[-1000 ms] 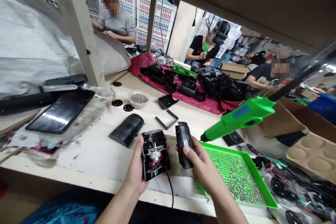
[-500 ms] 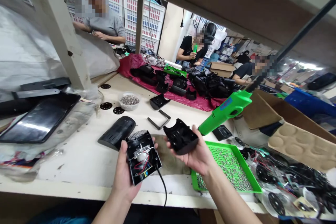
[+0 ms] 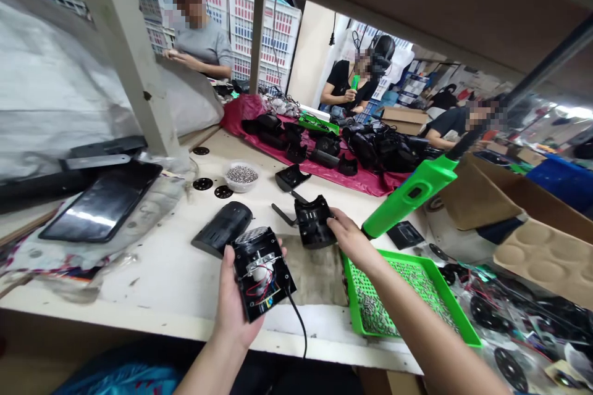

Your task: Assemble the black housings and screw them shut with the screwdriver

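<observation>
L hand (image 3: 235, 299) w/ blk unit (image 3: 264, 278) over wht bench (image 3: 152, 287) (crates (image 3: 288, 37) bkgd).

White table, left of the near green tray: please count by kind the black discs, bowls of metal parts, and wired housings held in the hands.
Black discs: 3
Bowl of metal parts: 1
Wired housing in the left hand: 1
Total: 5

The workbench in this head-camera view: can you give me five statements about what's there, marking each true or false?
1. The left hand holds an opened black housing, the right hand a curved black shell. True.
2. The left hand grips the green power tool. False: it holds the housing.
3. Small metal pieces lie in a round bowl and a green tray. True.
4. The bowl stands inside the tray. False: it stands apart, on the bench.
5. A black cord runs from the housing. True.
</observation>
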The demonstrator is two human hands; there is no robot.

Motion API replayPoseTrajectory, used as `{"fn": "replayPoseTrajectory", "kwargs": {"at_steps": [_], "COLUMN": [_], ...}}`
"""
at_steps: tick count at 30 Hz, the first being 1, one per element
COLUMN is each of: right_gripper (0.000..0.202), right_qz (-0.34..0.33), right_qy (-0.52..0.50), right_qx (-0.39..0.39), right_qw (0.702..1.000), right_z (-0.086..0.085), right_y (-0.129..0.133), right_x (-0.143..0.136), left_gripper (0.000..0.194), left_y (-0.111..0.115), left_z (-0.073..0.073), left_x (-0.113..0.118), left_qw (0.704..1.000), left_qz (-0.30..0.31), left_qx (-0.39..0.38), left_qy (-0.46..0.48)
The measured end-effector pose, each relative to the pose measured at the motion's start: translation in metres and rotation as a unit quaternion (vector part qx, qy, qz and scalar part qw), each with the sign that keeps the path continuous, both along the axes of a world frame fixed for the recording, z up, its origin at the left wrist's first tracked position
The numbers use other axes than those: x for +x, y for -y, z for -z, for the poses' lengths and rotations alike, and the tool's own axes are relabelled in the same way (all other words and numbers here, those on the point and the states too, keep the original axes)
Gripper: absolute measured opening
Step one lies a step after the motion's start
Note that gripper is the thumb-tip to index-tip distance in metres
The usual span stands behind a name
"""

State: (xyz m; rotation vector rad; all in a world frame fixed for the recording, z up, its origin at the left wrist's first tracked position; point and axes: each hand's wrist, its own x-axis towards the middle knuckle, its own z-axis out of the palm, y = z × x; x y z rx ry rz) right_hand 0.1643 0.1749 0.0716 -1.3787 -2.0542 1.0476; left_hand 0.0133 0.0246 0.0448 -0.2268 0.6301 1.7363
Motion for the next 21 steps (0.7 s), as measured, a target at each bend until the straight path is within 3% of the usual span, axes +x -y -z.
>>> {"fn": "replayPoseTrajectory", "kwargs": {"at_steps": [7, 13, 21], "right_gripper": [0.037, 0.031, 0.045], "right_qz": [-0.007, -0.004, 0.028], "right_qy": [0.172, 0.272, 0.274], "right_qx": [0.093, 0.150, 0.252], "right_qw": [0.981, 0.951, 0.928], "right_z": [0.003, -0.002, 0.007], "right_y": [-0.006, -0.013, -0.026], "right_x": [0.003, -0.008, -0.008], "left_gripper": [0.050, 0.051, 0.052], "left_y": [-0.001, -0.001, -0.001], "left_z": [-0.005, -0.006, -0.005], "left_x": [0.001, 0.001, 0.001], "left_qw": [0.997, 0.997, 0.997], "left_qz": [-0.013, 0.007, 0.015], "left_qx": [-0.076, -0.079, -0.072], "left_qy": [0.003, 0.000, 0.004]}}
